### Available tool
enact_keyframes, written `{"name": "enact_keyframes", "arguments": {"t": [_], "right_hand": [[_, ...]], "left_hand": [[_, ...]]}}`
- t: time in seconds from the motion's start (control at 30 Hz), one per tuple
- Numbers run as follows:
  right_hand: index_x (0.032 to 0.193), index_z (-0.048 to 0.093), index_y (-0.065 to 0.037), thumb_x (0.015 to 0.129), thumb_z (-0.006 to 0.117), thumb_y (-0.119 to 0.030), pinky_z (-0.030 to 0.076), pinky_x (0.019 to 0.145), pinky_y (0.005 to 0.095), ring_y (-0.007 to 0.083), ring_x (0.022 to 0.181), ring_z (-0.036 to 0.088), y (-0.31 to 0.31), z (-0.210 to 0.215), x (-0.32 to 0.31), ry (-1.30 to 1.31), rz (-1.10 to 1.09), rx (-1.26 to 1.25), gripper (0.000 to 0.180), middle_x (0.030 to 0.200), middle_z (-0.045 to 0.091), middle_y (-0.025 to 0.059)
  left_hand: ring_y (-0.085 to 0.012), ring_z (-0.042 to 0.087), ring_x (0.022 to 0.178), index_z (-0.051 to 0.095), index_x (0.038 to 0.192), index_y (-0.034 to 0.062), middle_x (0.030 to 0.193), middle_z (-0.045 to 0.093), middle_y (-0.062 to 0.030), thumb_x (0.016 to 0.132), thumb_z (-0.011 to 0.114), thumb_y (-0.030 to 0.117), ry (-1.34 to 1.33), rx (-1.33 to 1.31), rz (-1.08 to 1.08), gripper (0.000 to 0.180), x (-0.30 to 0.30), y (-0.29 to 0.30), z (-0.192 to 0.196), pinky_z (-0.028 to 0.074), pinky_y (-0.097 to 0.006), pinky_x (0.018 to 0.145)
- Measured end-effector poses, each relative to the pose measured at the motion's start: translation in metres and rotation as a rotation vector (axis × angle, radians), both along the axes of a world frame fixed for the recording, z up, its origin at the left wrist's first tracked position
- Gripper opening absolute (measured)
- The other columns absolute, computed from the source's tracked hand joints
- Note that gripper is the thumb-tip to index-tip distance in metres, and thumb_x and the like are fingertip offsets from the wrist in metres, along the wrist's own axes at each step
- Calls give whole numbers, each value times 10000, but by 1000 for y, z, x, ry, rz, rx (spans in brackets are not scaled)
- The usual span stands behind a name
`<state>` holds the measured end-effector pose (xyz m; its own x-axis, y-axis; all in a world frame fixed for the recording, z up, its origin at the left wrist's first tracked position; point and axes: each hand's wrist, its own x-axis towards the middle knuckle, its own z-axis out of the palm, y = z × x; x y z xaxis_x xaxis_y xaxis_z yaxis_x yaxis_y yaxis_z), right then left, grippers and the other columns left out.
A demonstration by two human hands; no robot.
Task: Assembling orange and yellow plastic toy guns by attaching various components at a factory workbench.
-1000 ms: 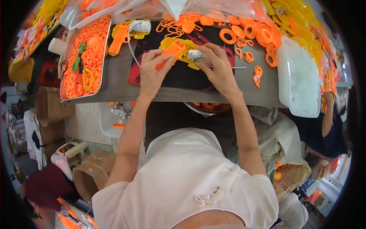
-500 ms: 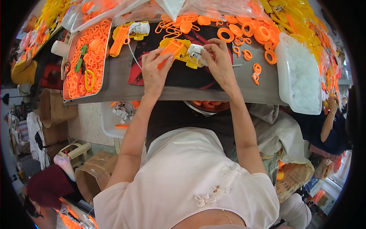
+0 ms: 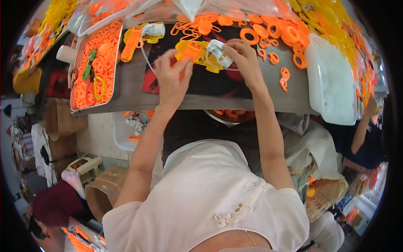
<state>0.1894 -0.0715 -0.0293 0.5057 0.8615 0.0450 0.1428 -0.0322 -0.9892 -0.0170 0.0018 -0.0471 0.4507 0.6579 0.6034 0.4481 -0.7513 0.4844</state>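
My left hand (image 3: 171, 77) pinches the orange end (image 3: 189, 51) of a yellow and orange plastic toy piece (image 3: 197, 53) lying on a dark mat (image 3: 218, 82). At the toy's right end my right hand (image 3: 242, 59) grips a small white plastic part (image 3: 218, 52) and presses it against the yellow body. A second toy of the same kind (image 3: 133, 38), orange with a white part (image 3: 153, 30) and a thin white cord, lies to the left of my hands.
A tray (image 3: 75, 105) of orange rings with green and yellow pieces sits at the left. Loose orange rings (image 3: 273, 33) cover the table beyond my hands. At right stands a white tub (image 3: 331, 84). Another person's arm (image 3: 361, 130) shows far right. Cardboard boxes (image 3: 58, 122) stand below left.
Both hands have stayed on the toy and shifted slightly left and farther up the table. The white part now sits against the yellow body under my right fingers.
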Motion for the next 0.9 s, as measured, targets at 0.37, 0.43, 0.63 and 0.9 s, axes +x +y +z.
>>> {"name": "enact_keyframes", "arguments": {"t": [0.37, 0.43, 0.63, 0.9], "right_hand": [[1060, 675, 20, 847, 710, -268, 498, 851, 321, 197, 957, 611, -5, 19, 3, -259, 57, -20, 361, 1189, 577, 115], [1112, 651, 23, 853, 726, -256, 473, 903, 310, 186, 1052, 579, -25, 21, -1, -157, 122, -1, 388, 1227, 559, 93], [975, 646, -77, 815, 725, -138, 408, 920, 421, 272, 1053, 552, -55, -3, 2, -1005, 45, 21, 189, 1091, 600, 92], [833, 638, -38, 802, 713, -85, 458, 735, 379, 264, 778, 596, -62, 16, -41, -786, 315, 210, 94, 826, 605, 84]], "left_hand": [[-252, 589, 1044, 581, 1282, 88, 1085, 634, -61, 754, 707, 76, 280, 272, -475, 543, 52, 30, 48, 478, -376, 917], [-294, 605, 1044, 580, 1274, 56, 1119, 633, -111, 792, 702, 87, 200, 217, -497, 498, 45, 36, 47, 515, -374, 870], [-340, 615, 1064, 560, 1283, 14, 1179, 613, -165, 872, 649, 56, -69, -246, -507, 423, 32, 48, 30, 493, -370, 919], [-275, 551, 1157, 595, 1288, 111, 1231, 595, -93, 854, 596, -14, 28, -39, -546, 452, 34, 44, 24, 385, -384, 1008]]}}
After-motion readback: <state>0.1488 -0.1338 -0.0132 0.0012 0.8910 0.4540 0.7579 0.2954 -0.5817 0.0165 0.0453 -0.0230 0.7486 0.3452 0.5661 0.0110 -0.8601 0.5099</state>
